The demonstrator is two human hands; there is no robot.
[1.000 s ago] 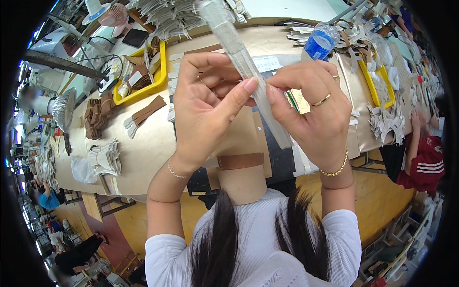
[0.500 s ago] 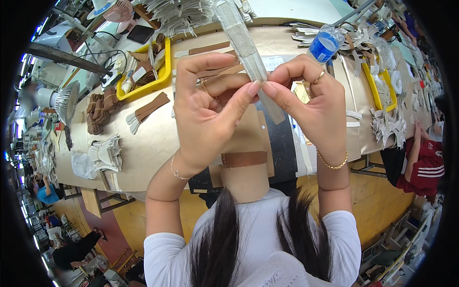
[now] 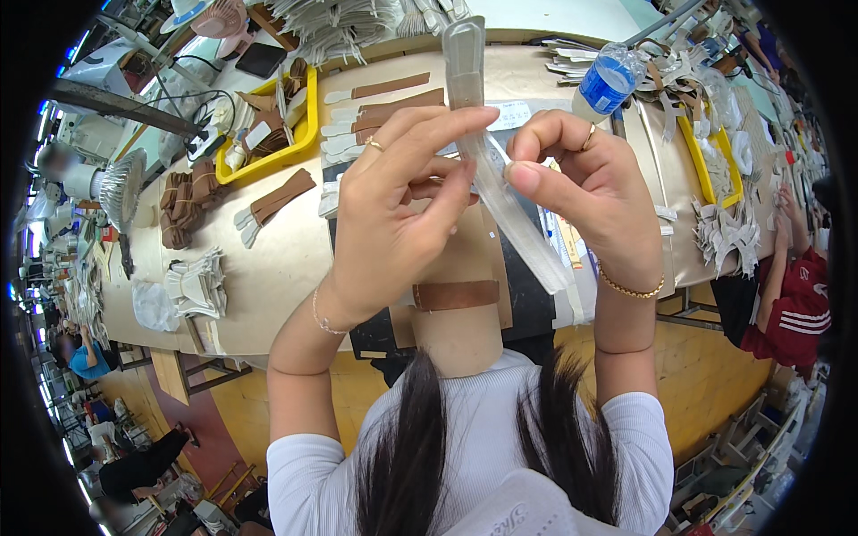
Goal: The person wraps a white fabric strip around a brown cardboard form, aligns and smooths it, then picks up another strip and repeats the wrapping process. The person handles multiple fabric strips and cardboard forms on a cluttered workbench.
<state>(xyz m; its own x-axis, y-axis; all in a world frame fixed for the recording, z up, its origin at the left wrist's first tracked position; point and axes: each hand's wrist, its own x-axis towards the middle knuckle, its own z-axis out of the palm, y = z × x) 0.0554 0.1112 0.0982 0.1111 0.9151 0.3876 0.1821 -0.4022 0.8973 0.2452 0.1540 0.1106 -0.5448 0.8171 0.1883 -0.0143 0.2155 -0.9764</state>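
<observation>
Translucent strip (image 3: 500, 192), long and pale, is up in front of me between both hands, its rounded top end rising above my fingers and its lower end slanting down past my right wrist. My left hand (image 3: 393, 214) is curled closed with the fingertips pinching the strip near its middle; my right hand (image 3: 581, 192) is also closed, thumb and forefinger nipping the same spot from the other side. I judge the work on this piece to be midway: both hands are busy at one point of it, and I cannot tell what has been done there.

Below my hands, on the table (image 3: 286, 259), lies a tan piece with a brown band (image 3: 456, 295) across it. Beyond my left hand sits a yellow tray (image 3: 295, 147) of brown and white cut pieces. Beyond my right hand a clear bottle with a blue label (image 3: 606, 82) lies tilted, and farther right is a second yellow tray (image 3: 702, 161) with white cutouts.
</observation>
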